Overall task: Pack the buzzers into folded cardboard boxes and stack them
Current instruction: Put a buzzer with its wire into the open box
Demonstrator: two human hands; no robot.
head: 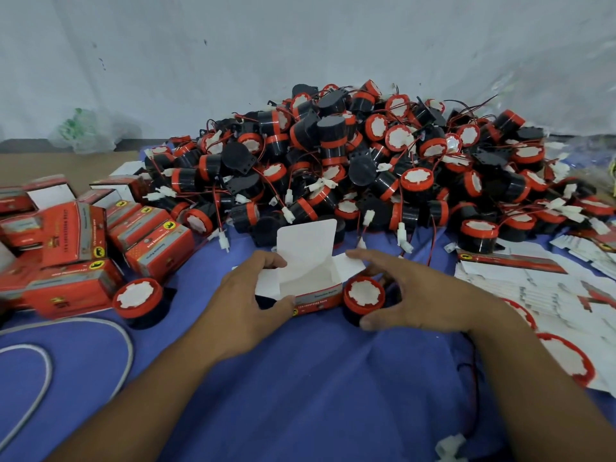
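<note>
A small red cardboard box [311, 278] stands open on the blue cloth, its white lid flap upright. My left hand [248, 303] holds the box at its left side, thumb on the front wall. A black buzzer with a red rim and white face [364, 296] sits right beside the box. My right hand [413, 295] curls round that buzzer from the right. A large heap of the same buzzers [350, 161] with red wires and white plugs lies behind.
Packed and open red boxes [80, 248] pile up at the left. One loose buzzer [138, 301] stands near them. Flat unfolded box blanks [546, 288] spread at the right. A grey cable [43, 361] loops at the lower left. A white plug [451, 446] lies near the bottom edge.
</note>
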